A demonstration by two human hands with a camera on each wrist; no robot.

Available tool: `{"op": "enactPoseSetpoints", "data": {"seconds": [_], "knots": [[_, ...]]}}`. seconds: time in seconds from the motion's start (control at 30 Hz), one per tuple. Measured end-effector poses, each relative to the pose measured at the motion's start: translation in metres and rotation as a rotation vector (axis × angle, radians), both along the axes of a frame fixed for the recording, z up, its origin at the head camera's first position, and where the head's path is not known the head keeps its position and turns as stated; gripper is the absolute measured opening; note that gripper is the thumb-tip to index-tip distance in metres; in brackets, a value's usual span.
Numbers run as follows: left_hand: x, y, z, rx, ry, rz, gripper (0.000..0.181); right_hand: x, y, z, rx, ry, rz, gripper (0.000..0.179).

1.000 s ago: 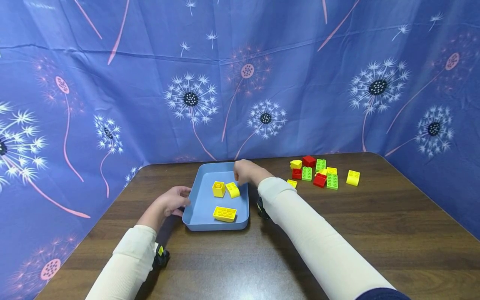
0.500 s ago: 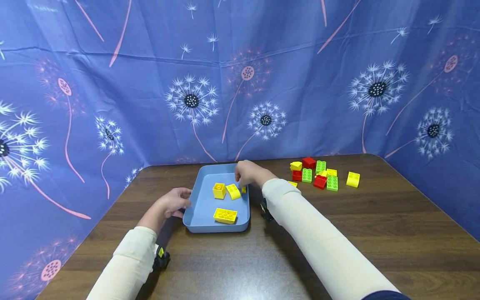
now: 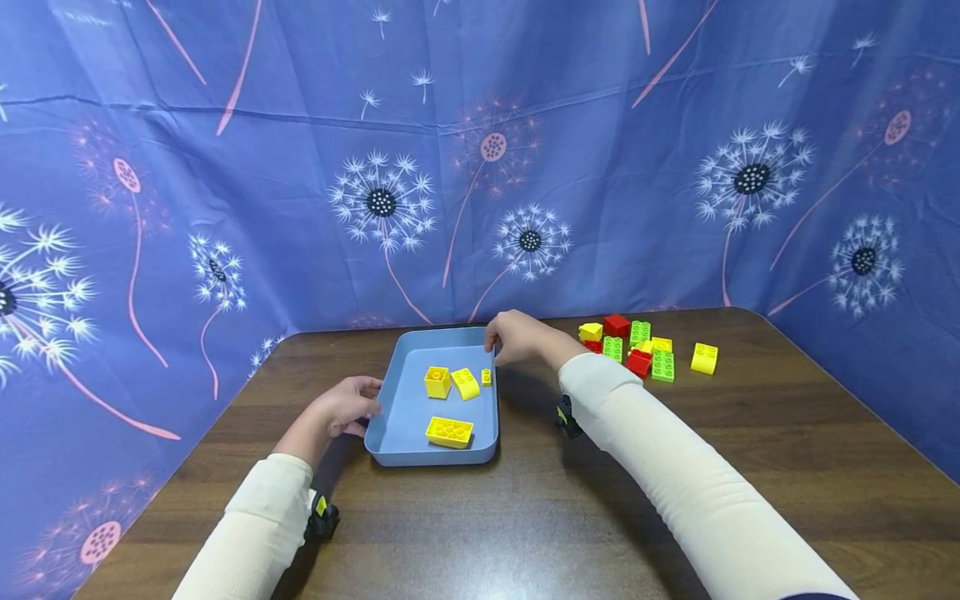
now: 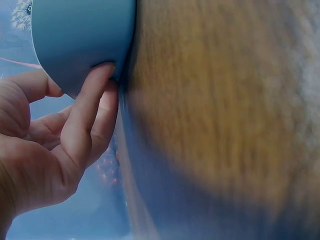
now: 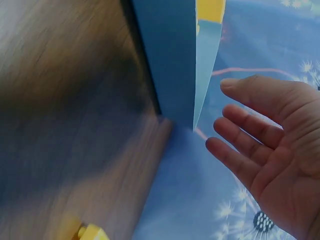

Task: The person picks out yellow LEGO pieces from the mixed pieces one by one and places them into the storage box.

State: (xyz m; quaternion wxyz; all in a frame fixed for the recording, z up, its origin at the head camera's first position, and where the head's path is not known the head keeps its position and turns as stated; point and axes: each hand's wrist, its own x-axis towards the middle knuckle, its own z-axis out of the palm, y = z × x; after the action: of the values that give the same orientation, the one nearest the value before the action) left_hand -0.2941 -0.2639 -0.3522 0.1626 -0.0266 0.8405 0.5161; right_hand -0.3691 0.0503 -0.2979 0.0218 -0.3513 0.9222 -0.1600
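Note:
A blue tray (image 3: 420, 457) lies on the table with several yellow toy bricks in it: a square one (image 3: 437, 382), a curved one (image 3: 466, 384), a small one (image 3: 487, 377) and a longer one (image 3: 449, 432). My left hand (image 3: 345, 406) holds the tray's left side; in the left wrist view, fingertips of this hand (image 4: 60, 130) touch its wall and rim. By the tray's right rim is my right hand (image 3: 521, 337), above the edge. In the right wrist view its fingers are parted, loosely bent and hold nothing.
Red, green and yellow bricks (image 3: 637, 346) lie in a loose group at the back right of the wooden table (image 3: 720, 450). A single yellow curved brick (image 3: 704, 358) sits farther right. Behind the table hangs a blue cloth (image 3: 615, 183) with a dandelion print.
My right hand has let go of the small yellow brick in the tray and moved right, up over the rim. The left hand has stayed at the tray's left side.

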Motion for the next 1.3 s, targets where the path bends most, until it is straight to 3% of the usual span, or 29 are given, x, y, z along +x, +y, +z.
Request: {"op": "enactPoseSetpoints", "data": {"seconds": [0.27,0.63,1.1,1.3], "knots": [[0.002,0.002,-0.001,0.003,-0.008,0.008,0.058,-0.003,0.034,-0.005,-0.004,0.014,-0.022,0.02],[0.002,0.001,0.005,-0.004,0.005,-0.011,0.06,-0.004,0.076,-0.007,-0.007,-0.048,-0.109,0.025],[0.002,0.001,0.003,-0.013,-0.005,-0.019,0.061,0.001,0.111,-0.025,0.036,-0.061,-0.081,0.032],[0.003,0.002,0.003,0.001,-0.004,-0.019,0.061,0.006,0.116,-0.03,0.083,-0.151,-0.092,0.043]]}}
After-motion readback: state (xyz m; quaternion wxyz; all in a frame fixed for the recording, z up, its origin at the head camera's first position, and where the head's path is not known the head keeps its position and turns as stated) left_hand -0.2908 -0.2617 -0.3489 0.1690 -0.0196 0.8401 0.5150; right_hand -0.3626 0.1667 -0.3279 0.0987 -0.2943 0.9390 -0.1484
